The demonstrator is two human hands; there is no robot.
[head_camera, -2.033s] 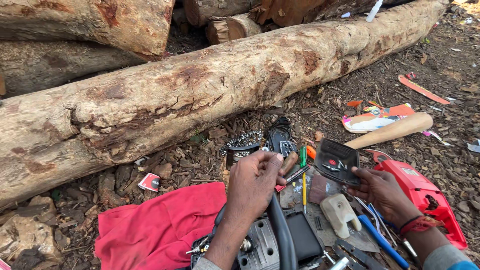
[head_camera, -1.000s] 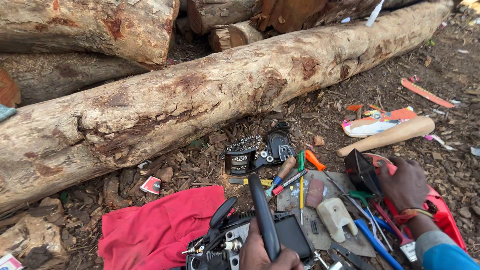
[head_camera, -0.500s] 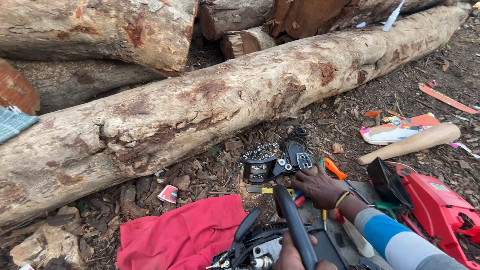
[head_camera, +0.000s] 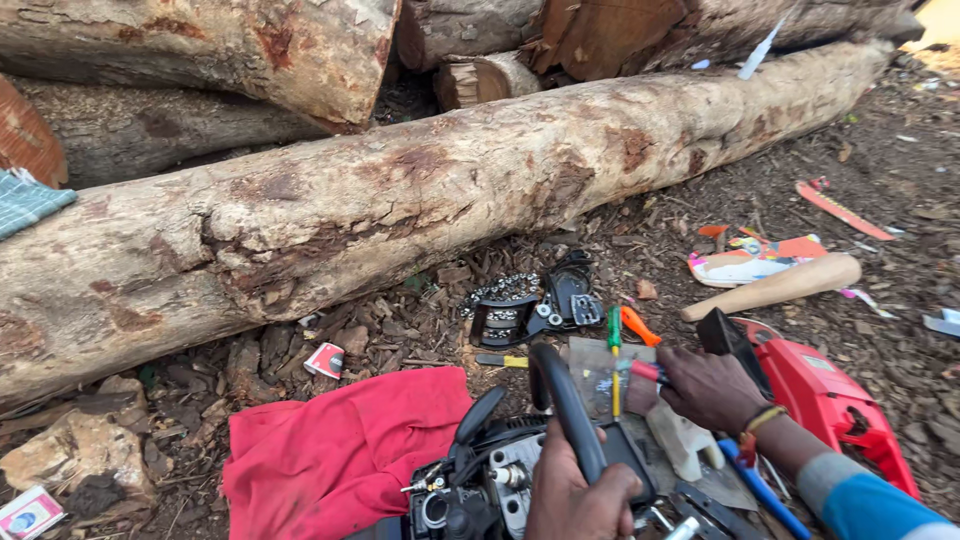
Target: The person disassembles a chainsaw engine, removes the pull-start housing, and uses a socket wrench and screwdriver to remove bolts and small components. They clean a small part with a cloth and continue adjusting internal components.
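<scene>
Left hand (head_camera: 575, 490) wrapped tight round the black chainsaw handle (head_camera: 565, 410), bottom centre, handle's long axis running up and away toward the big log (head_camera: 430, 200). Right hand (head_camera: 710, 388) just right of it, fingers closed on a red-handled tool (head_camera: 645, 372) lying crosswise, tip pointing left toward the handle. Green screwdriver (head_camera: 614, 345) upright between, nearer the right hand.

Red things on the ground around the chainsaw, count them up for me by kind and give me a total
Red cloth: 1
Red plastic chainsaw cover: 1
Small red packet: 1
Thin red strip: 1
Red-handled tool under the right hand: 1
Total: 5
The left hand grips the black chainsaw handle, which is not counted.
</scene>
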